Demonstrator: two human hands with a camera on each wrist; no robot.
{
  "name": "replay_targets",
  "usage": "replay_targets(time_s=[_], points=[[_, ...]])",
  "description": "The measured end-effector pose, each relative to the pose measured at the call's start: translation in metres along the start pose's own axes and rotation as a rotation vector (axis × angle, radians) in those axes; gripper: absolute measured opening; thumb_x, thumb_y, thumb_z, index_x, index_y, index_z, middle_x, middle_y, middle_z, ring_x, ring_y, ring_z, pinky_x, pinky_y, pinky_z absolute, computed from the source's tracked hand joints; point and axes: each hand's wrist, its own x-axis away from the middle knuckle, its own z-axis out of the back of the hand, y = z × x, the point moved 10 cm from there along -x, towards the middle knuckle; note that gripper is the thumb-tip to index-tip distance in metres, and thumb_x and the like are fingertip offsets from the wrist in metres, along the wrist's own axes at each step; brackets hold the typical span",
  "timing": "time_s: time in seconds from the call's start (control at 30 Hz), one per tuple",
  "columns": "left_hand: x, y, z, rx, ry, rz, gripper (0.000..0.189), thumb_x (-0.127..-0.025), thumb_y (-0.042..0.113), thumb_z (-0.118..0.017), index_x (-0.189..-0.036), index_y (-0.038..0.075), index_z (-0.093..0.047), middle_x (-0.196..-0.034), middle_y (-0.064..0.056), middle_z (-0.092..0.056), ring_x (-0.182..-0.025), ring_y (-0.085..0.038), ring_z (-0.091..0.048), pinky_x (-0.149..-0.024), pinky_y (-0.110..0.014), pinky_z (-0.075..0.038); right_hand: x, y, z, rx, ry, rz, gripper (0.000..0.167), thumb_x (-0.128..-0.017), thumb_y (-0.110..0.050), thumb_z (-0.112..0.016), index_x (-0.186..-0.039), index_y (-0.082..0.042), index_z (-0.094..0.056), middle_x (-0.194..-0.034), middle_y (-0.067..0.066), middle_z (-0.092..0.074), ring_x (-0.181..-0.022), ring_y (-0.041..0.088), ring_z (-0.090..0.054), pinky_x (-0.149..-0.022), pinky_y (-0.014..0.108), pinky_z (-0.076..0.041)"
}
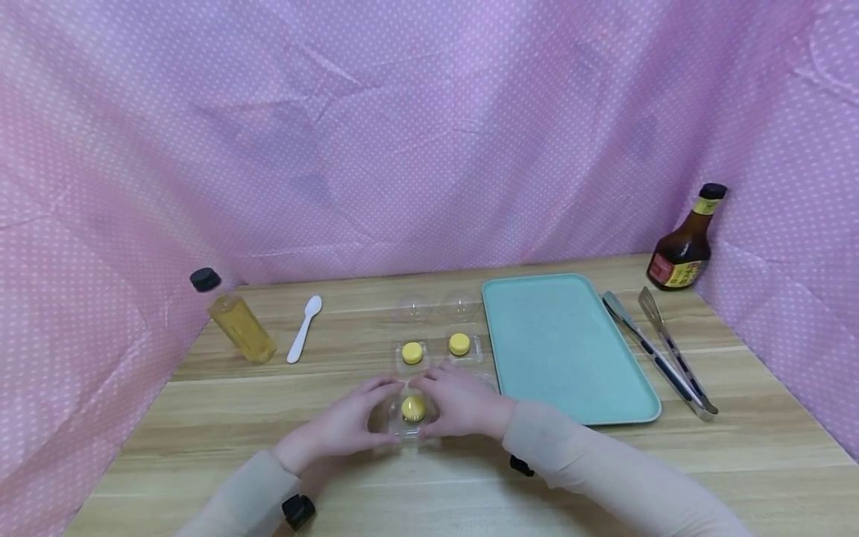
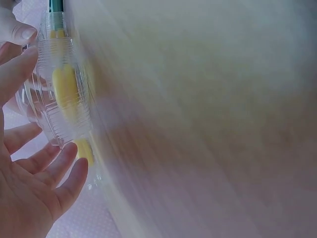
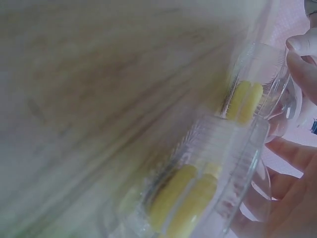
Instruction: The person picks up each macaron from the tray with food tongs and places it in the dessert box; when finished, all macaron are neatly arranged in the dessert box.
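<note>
A yellow macaron point(image 1: 413, 409) sits in a clear plastic box point(image 2: 64, 134) at the front of the table. My left hand point(image 1: 345, 421) holds the box's left side, thumb at the near edge and fingers at the far edge. From the other side my right hand point(image 1: 459, 403) grips it likewise. The box's domed lid point(image 3: 292, 111) is over the macaron; whether it is fastened cannot be told. Behind stand two more boxed macarons, one yellow macaron point(image 1: 412, 353) and another yellow macaron point(image 1: 459, 344), lids folded back. Another macaron point(image 3: 183, 203) in a box is mostly hidden by my right arm.
Right of the boxes lies a mint-green tray point(image 1: 564, 350), with metal tongs point(image 1: 661, 362) beside it. A dark sauce bottle point(image 1: 681, 253) stands at the back right. On the left are a white spoon point(image 1: 305, 328) and a tilted-looking bottle of yellow liquid point(image 1: 241, 328).
</note>
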Motion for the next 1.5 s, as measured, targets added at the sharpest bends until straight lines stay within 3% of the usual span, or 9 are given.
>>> replay_targets(time_s=[0.6,0.87,0.97,1.27,1.5], points=[[0.0002,-0.0021,0.0028,0.004,0.001,0.037,0.076,-0.074,0.027,-0.08,-0.135,-0.003,-0.047,-0.138,-0.019,-0.047,-0.125,-0.033,-0.049,-0.105,-0.048,-0.041,-0.0014,0.0017,-0.0021,0.006,0.006,-0.014,0.071,-0.073,-0.051,-0.076,-0.131,-0.015,-0.054,-0.129,0.003,-0.058,-0.121,0.023,-0.049,-0.105,0.042,-0.041],[-0.0053,-0.0034,-0.0042,0.0,-0.016,0.061,0.077,-0.076,0.027,-0.078,-0.139,0.001,-0.043,-0.137,-0.012,-0.046,-0.109,-0.019,-0.058,-0.092,-0.037,-0.052,-0.0031,0.0054,-0.0027,0.029,0.027,-0.016,0.073,-0.072,-0.055,-0.075,-0.13,-0.014,-0.055,-0.126,0.004,-0.059,-0.118,0.023,-0.051,-0.104,0.041,-0.041],[-0.0059,-0.0036,-0.0048,0.024,-0.028,0.071,0.077,-0.077,0.031,-0.077,-0.14,0.002,-0.043,-0.137,-0.009,-0.045,-0.109,-0.018,-0.057,-0.092,-0.037,-0.052,-0.0033,0.0056,-0.0031,0.035,0.029,-0.017,0.074,-0.072,-0.056,-0.074,-0.13,-0.014,-0.055,-0.127,0.004,-0.059,-0.119,0.023,-0.051,-0.104,0.041,-0.041],[-0.0058,-0.0058,-0.0015,0.069,-0.026,0.086,0.072,-0.084,0.047,-0.066,-0.137,0.003,-0.047,-0.137,-0.011,-0.047,-0.118,-0.024,-0.054,-0.097,-0.044,-0.049,-0.002,0.0055,-0.0021,0.058,0.037,-0.018,0.074,-0.072,-0.056,-0.074,-0.13,-0.014,-0.055,-0.126,0.004,-0.059,-0.118,0.022,-0.051,-0.105,0.042,-0.041],[-0.005,-0.003,0.0016,0.024,-0.002,0.051,0.067,-0.083,0.037,-0.071,-0.135,0.0,-0.049,-0.138,-0.015,-0.047,-0.125,-0.031,-0.049,-0.104,-0.048,-0.042,0.0014,0.0017,0.0011,0.075,0.033,0.016,0.061,-0.083,-0.046,-0.068,-0.131,-0.012,-0.055,-0.131,0.007,-0.056,-0.127,0.027,-0.048,-0.111,0.045,-0.035]])
